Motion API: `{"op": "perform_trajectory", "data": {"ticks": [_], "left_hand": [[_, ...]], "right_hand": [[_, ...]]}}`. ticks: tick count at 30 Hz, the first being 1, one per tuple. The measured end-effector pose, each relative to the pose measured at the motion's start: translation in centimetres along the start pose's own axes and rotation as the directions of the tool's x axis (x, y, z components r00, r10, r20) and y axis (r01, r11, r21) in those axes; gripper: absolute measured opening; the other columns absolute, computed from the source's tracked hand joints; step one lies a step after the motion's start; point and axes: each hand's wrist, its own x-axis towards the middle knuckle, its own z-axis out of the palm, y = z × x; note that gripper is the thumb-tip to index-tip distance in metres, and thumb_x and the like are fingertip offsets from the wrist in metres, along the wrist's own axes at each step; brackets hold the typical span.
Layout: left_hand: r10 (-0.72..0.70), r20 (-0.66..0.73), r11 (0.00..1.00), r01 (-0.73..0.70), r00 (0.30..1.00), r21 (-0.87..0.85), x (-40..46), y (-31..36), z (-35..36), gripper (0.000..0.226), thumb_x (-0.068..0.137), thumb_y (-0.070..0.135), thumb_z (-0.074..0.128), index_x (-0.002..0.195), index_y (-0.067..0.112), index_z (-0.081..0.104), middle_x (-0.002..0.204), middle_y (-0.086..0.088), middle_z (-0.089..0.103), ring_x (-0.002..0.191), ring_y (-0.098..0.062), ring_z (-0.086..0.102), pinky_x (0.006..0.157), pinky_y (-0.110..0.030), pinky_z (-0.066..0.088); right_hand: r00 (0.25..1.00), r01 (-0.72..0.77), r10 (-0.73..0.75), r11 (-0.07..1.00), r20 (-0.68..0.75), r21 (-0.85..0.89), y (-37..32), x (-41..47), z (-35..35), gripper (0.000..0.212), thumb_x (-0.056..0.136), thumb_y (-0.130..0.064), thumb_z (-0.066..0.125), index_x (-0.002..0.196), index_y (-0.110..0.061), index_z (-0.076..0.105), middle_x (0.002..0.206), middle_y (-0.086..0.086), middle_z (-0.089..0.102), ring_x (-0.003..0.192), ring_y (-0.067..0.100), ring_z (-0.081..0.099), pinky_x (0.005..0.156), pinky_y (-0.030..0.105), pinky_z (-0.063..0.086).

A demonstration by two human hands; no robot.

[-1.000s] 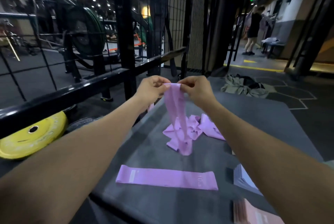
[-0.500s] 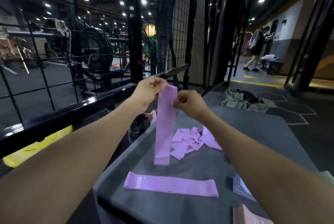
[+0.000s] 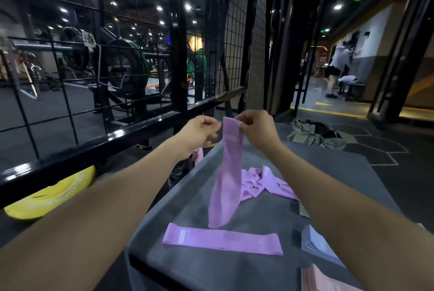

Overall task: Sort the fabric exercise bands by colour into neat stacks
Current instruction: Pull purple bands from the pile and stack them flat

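Head view, hands (image 3: 231, 126) pinching lilac band (image 3: 227, 173), hanging above flat band (image 3: 223, 242)

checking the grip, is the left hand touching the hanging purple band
Cannot tell: in the head view the left hand sits beside the hanging purple band, contact unclear.

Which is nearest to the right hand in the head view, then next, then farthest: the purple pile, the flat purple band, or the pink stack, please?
From the right hand:
1. Purple pile, just below it.
2. Flat purple band, nearer the front edge.
3. Pink stack, front right corner.
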Motion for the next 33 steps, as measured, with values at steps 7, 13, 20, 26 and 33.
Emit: {"op": "perform_trajectory", "data": {"ticks": [7, 13, 20, 26, 33], "left_hand": [[0.154, -0.072, 0.985, -0.147, 0.985, 0.093, 0.7, 0.2, 1.0, 0.009, 0.091, 0.019, 0.060, 0.082, 0.021, 0.060, 0.083, 0.004, 0.061, 0.076, -0.007, 0.053, 0.065, -0.018, 0.043], [0.157, -0.058, 0.987, -0.155, 0.986, 0.039, 0.7, 0.0, 1.2, 0.014, 0.091, 0.014, 0.058, 0.079, 0.019, 0.058, 0.081, 0.000, 0.061, 0.078, -0.012, 0.056, 0.069, -0.022, 0.050], [0.159, -0.024, 0.985, -0.157, 0.987, 0.078, 0.0, -0.2, 1.6, 0.012, 0.092, 0.019, 0.057, 0.080, 0.019, 0.056, 0.083, -0.005, 0.059, 0.078, -0.017, 0.052, 0.071, -0.026, 0.046], [0.088, 0.087, 0.994, -0.093, 0.992, 0.065, -1.6, -2.4, 1.9, 0.022, 0.087, 0.010, 0.064, 0.105, 0.010, 0.052, 0.088, -0.004, 0.064, 0.068, -0.004, 0.058, 0.060, -0.010, 0.046], [-0.058, 0.270, 0.986, 0.013, 0.961, 0.167, -2.8, -6.7, 3.6, 0.026, 0.083, 0.005, 0.067, 0.106, 0.007, 0.055, 0.100, -0.010, 0.066, 0.091, -0.019, 0.060, 0.090, -0.032, 0.050]], "right_hand": [[0.994, 0.034, -0.035, 0.999, 0.103, 0.007, -0.4, 0.0, -0.5, 0.015, 0.083, -0.001, 0.062, 0.086, -0.011, 0.071, 0.077, 0.005, 0.067, 0.070, 0.017, 0.059, 0.068, 0.032, 0.054], [0.935, -0.072, -0.014, 0.971, 0.354, 0.227, -0.9, -1.0, -1.9, 0.026, 0.080, 0.009, 0.053, 0.099, 0.001, 0.068, 0.087, 0.013, 0.064, 0.081, 0.019, 0.057, 0.080, 0.031, 0.048], [0.984, -0.021, 0.009, 0.998, 0.179, 0.067, -0.7, -1.0, -0.3, 0.018, 0.089, -0.019, 0.062, 0.081, -0.003, 0.069, 0.072, 0.011, 0.065, 0.069, 0.020, 0.059, 0.078, 0.044, 0.056], [0.987, -0.036, 0.042, 0.998, 0.155, -0.044, 0.0, -1.7, 0.4, 0.024, 0.091, -0.019, 0.059, 0.081, 0.000, 0.069, 0.065, 0.005, 0.059, 0.065, 0.017, 0.054, 0.067, 0.034, 0.050], [0.987, -0.159, 0.159, 0.987, -0.021, -0.013, 2.4, -1.8, -0.2, 0.030, 0.090, -0.019, 0.058, 0.076, 0.007, 0.066, 0.064, 0.011, 0.054, 0.061, 0.017, 0.044, 0.057, 0.025, 0.039]]}}
